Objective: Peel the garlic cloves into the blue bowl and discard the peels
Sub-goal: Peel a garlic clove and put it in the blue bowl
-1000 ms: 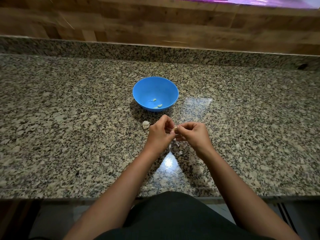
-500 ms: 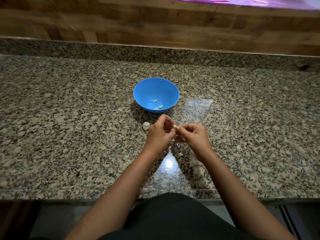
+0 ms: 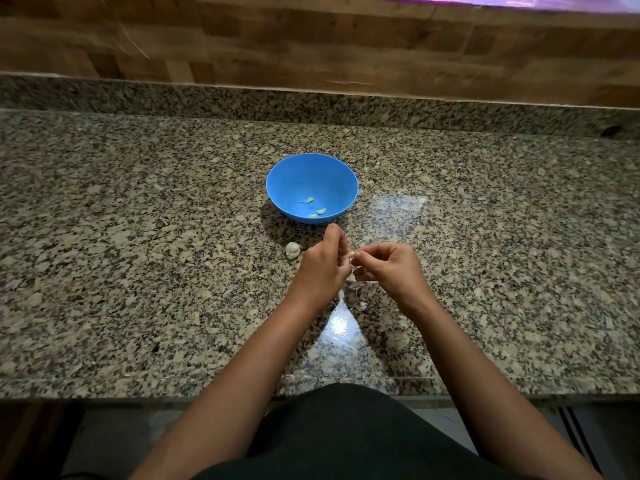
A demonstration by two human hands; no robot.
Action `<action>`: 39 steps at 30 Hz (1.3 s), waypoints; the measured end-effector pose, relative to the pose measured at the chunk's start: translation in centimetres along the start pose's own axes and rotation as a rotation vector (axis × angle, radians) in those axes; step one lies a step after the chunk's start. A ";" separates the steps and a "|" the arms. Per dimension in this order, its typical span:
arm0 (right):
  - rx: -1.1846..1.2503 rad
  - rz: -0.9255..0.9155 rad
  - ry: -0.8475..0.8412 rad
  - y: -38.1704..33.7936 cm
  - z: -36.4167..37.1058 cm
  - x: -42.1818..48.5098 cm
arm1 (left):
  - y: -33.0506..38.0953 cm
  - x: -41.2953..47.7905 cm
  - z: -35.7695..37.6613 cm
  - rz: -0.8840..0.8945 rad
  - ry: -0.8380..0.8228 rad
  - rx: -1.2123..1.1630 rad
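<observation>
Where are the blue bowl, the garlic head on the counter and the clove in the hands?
Bowl [image 3: 294, 174]: head view, bare inner wall.
Garlic head [image 3: 292, 250]: head view, its middle.
Clove [image 3: 352, 255]: head view, exposed tip.

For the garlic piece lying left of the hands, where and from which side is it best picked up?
Pinch the garlic piece across its rounded body, coming from above with the left hand, the nearer one. It lies low on the countertop, apart from the blue bowl, its sides unobstructed.
</observation>
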State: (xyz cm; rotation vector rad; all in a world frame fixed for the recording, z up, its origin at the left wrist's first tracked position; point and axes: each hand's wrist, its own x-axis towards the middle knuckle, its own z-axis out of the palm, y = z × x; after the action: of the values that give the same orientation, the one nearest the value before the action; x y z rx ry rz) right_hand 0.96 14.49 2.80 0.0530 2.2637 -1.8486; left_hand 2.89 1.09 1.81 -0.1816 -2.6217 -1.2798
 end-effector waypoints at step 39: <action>-0.241 -0.180 0.084 0.2 0.4 -0.7 | -0.1 0.2 -0.2 -0.477 -0.095 -0.802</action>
State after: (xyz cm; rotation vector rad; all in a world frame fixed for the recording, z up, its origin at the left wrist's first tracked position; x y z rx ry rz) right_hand 1.69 14.19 2.68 -0.1182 2.6107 -1.6663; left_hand 2.73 0.91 1.88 0.2883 -2.1227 -2.4798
